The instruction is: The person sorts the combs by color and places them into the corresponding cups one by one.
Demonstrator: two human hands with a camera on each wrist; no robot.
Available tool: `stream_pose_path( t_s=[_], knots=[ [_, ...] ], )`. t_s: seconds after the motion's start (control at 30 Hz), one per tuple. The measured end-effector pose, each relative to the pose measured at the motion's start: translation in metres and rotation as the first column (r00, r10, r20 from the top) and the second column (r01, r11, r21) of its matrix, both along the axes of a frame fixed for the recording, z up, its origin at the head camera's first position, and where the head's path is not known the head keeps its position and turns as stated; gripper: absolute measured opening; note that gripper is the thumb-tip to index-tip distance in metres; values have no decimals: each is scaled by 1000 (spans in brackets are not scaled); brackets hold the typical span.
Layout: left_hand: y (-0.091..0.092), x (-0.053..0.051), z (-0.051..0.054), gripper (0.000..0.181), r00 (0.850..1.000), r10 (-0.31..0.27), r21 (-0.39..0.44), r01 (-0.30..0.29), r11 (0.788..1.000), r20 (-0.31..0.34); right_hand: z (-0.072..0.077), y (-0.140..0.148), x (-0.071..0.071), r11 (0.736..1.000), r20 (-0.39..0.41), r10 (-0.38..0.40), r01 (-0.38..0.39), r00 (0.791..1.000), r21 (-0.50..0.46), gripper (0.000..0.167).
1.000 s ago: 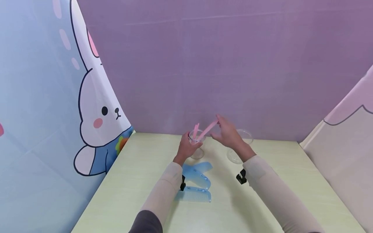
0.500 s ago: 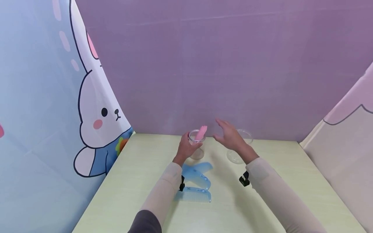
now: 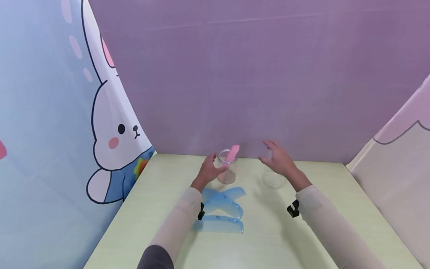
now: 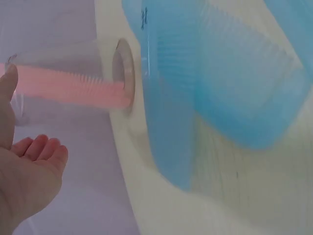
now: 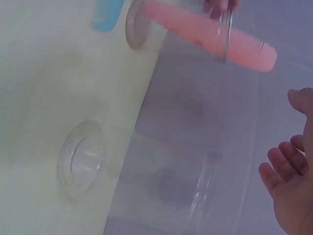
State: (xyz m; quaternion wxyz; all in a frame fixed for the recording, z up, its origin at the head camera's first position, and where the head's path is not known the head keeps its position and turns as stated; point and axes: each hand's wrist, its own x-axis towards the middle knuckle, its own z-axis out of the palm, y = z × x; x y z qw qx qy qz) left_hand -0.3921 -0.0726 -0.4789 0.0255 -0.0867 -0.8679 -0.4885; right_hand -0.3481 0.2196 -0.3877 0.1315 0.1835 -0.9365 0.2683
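Note:
A clear plastic jar (image 3: 227,175) stands upright on the table, and pink combs (image 3: 232,153) lean inside it with their ends above the rim. In the left wrist view the pink comb (image 4: 73,88) teeth show through the wall. My left hand (image 3: 208,170) is beside the jar, fingers apart, its thumb close to the rim; whether it still touches is unclear. To the right, my right hand (image 3: 281,160) hovers in the air with spread, relaxed fingers and holds nothing. Below it is a second clear jar (image 5: 80,161), its upper part hard to make out.
Several light blue combs (image 3: 221,204) lie partly overlapping on the pale table (image 3: 248,243), in front of the jar and near the left forearm. A purple cloth (image 3: 235,74) hangs behind the table's back edge. Printed cloths hang at both sides.
My right hand let go of a pink comb, which now leans in the jar, and moved away to the right. My left hand loosened from the jar and shifted slightly left.

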Motion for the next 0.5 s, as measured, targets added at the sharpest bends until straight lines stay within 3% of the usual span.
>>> stream_pose_path(
  t_s=[0.13, 0.27, 0.37, 0.5],
  knots=[
    [-15, 2, 0, 85, 999, -32, -104, 32, 994, 2, -5, 16, -1, 999, 1, -44, 44, 999, -16, 72],
    [-32, 7, -1, 79, 998, -63, -212, 63, 975, 7, -11, 32, -2, 996, 8, -79, 79, 997, -32, 74],
    [-44, 13, 0, 76, 994, -111, -295, 113, 949, 24, -16, 42, -2, 994, 12, -104, 104, 995, -44, 75],
    [-54, 22, 0, 73, 975, -208, -409, 219, 886, 71, -22, 52, -1, 988, 13, -145, 145, 989, -54, 77]
  ],
)
